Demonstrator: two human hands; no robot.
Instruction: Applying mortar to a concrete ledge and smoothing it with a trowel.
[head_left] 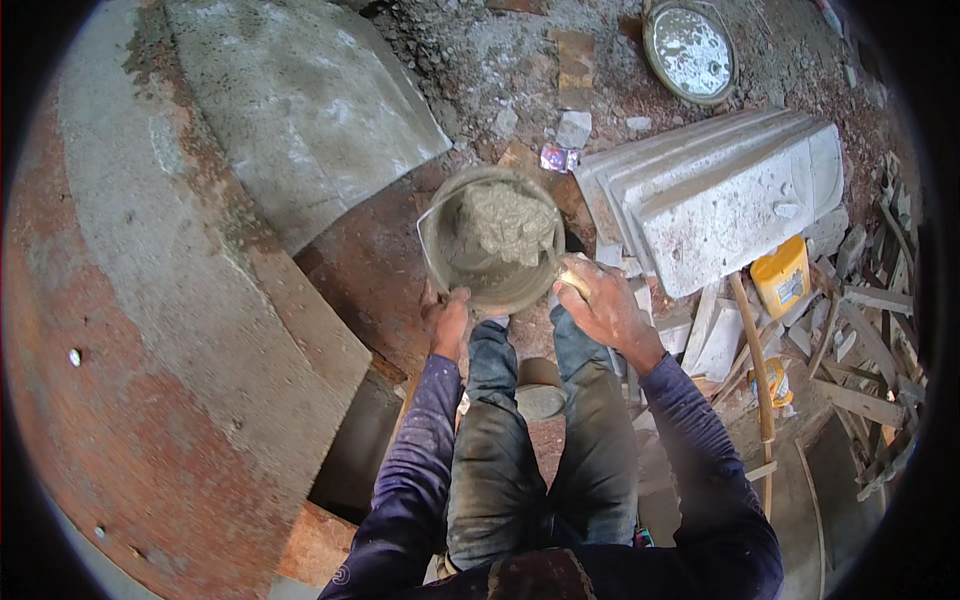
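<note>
A round bucket [443, 262] stands tilted in front of my legs, with a heap of wet grey mortar [508, 222] inside. My left hand [446, 320] grips the near left of the bucket, thumb up along its outer wall and fingers partly hidden. At the near right rim, my right hand [606, 305] is closed round the pale handle of a trowel [574, 283]. Its blade is not visible, apparently in or under the mortar. A thin wire handle hangs at the bucket's left side.
On the left rises a large curved surface, partly plastered grey [290, 350]. At right lie a pale moulded block [740, 195], a yellow jerrycan [780, 276] and scrap wood [870, 400]. A second bucket [690, 52] holding whitish liquid stands far right. Rubble covers the far ground.
</note>
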